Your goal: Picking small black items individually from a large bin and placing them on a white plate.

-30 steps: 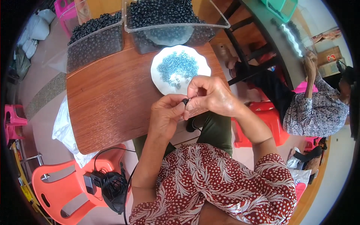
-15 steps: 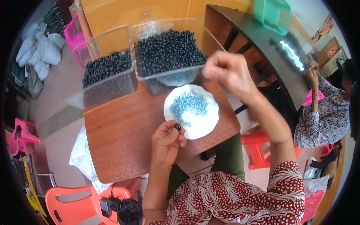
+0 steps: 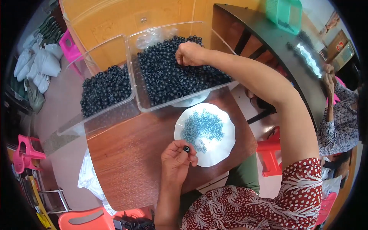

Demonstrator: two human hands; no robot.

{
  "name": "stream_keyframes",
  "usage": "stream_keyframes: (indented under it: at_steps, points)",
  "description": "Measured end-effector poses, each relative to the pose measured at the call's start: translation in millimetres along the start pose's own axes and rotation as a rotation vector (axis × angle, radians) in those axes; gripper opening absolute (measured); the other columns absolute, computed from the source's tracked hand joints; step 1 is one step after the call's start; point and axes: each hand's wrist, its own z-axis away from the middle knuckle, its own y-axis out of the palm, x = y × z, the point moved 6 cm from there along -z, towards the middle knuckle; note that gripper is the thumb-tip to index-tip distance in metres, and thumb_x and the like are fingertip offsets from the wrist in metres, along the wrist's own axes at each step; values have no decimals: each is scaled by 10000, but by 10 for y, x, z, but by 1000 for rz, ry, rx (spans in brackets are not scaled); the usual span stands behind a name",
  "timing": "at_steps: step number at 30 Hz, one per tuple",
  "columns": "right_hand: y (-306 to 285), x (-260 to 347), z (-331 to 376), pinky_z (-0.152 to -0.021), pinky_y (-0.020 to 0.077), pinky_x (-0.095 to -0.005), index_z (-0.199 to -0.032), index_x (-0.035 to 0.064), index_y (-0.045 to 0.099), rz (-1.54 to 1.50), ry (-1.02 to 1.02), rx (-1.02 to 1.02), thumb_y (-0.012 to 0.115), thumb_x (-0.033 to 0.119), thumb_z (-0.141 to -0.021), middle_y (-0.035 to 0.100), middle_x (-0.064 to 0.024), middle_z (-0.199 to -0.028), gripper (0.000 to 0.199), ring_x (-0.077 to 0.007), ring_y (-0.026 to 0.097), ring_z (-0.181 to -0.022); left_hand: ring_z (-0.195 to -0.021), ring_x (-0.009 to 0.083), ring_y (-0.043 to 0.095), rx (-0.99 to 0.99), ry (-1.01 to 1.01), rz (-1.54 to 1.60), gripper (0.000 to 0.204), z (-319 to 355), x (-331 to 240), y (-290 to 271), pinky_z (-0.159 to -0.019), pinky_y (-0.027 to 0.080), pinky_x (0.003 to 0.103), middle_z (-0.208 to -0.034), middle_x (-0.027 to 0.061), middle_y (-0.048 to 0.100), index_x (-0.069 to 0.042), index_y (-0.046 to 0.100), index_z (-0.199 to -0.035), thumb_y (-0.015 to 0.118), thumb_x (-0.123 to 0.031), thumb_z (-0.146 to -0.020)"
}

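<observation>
A small black ring-shaped part [image 3: 186,148] with a hole through it is pinched between the thumb and fingers of my left hand [image 3: 177,159], at the left rim of a white plate [image 3: 226,147]. Many tiny pale-blue ring-like pieces [image 3: 203,126] lie spread on the plate. My right hand [image 3: 190,54] reaches into the larger clear plastic bin [image 3: 161,107], its curled fingers against a heap of black ring-shaped parts [image 3: 165,82]. Its fingertips are partly hidden, so whatever they grip does not show.
Left of the large bin, a second clear bin [image 3: 115,105] holds more black parts. Both stand on a brown wooden table [image 3: 126,161]. At right a person [image 3: 337,119] works at a dark table [image 3: 264,42] with a green basket [image 3: 283,17]. A red stool [image 3: 270,155] stands between.
My right hand has moved forward and left, from beside the large bin into its heap. My left hand keeps its pinch on the black part. The whole view has shifted.
</observation>
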Motion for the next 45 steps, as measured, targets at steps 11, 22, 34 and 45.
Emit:
stream_keyframes:
  at_steps: [11,22,34,45]
  points:
    - [63,-429,-149,-578,492,-358,-667,98,669,71,2,87,520,23,-626,633,-116,-657,171,-264,625,-645,-637,190,531,-64,10,28,185,50,-8,-40,-544,431,307,-810,146,570,4,533,-925,630,-53,-777]
    - [277,-241,-23,-550,479,-290,-769,45,679,-522,-7,211,575,-63,-613,629,-93,-646,217,-126,612,-623,-622,174,541,-63,17,-26,272,32,20,-78,-503,433,301,-777,138,552,19,490,-941,648,-136,-783]
    - [337,92,42,-640,472,-391,-799,106,665,50,-343,53,602,52,-632,632,-99,-731,186,-283,610,-737,-624,182,536,-81,8,-21,262,31,21,-94,-506,427,295,-774,133,553,15,501,-939,649,-131,-780]
    - [-186,140,248,-675,462,-280,-831,34,634,-342,-207,9,608,96,-773,636,-50,-746,89,-143,584,-711,-645,182,535,-34,59,-10,192,26,-16,-98,-529,431,300,-803,131,565,0,521,-939,611,-106,-807]
